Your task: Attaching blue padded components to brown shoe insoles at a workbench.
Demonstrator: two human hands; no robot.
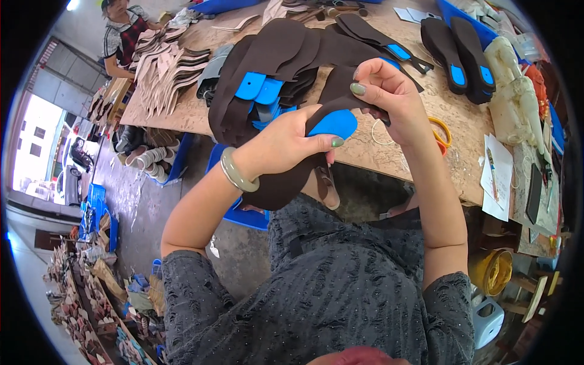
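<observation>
In front of my chest, just past the table's near edge, I hold a dark brown insole point(336, 104) bent in an arch. My left hand point(277, 143) is closed on it, the thumb against its bright blue heel pad point(336, 125). With thumb and fingers my right hand point(392, 100) pinches the other end, partly hidden behind the fingers. Behind my left hand lies a fanned stack of brown insoles point(274, 48), with several blue pads point(250, 86) showing at its near side. More dark insoles with blue pads point(447, 52) rest at the table's far right.
Pale shaped pieces point(164, 73) are heaped at the table's left, near another person point(121, 36). At right are yellow tape rings point(447, 131), white papers with a pen point(496, 182) and a rolled cream material point(511, 91). A yellow bucket point(496, 272) and white stool point(488, 322) stand below.
</observation>
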